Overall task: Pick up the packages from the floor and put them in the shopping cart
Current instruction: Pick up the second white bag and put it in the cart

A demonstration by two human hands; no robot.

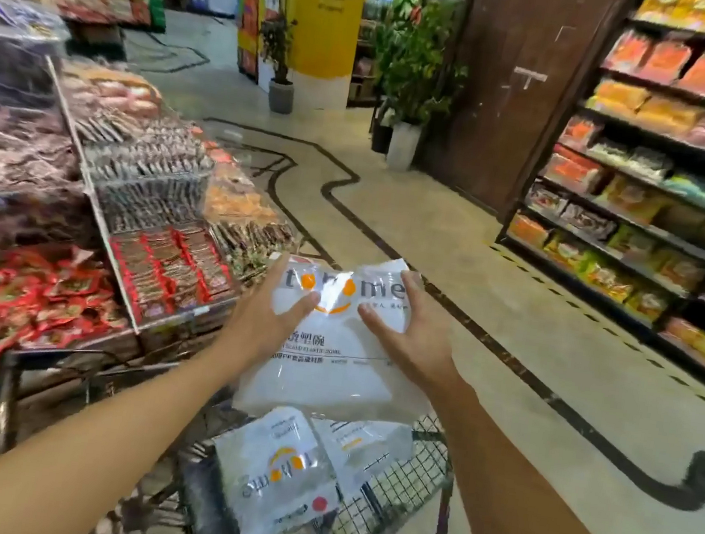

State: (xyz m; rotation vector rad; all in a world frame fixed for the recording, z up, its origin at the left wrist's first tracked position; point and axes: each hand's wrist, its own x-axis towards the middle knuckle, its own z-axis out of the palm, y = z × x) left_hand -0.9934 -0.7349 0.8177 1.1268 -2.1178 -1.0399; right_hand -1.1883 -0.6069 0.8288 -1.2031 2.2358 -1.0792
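Above the shopping cart (427, 469), a white package (330, 353) is clasped between two hands. From the head camera, the left hand (266, 313) presses its left edge, the right hand (405, 332) its right, fingers spread flat. Two more packages (282, 477) lie inside the cart, just beneath the held one.
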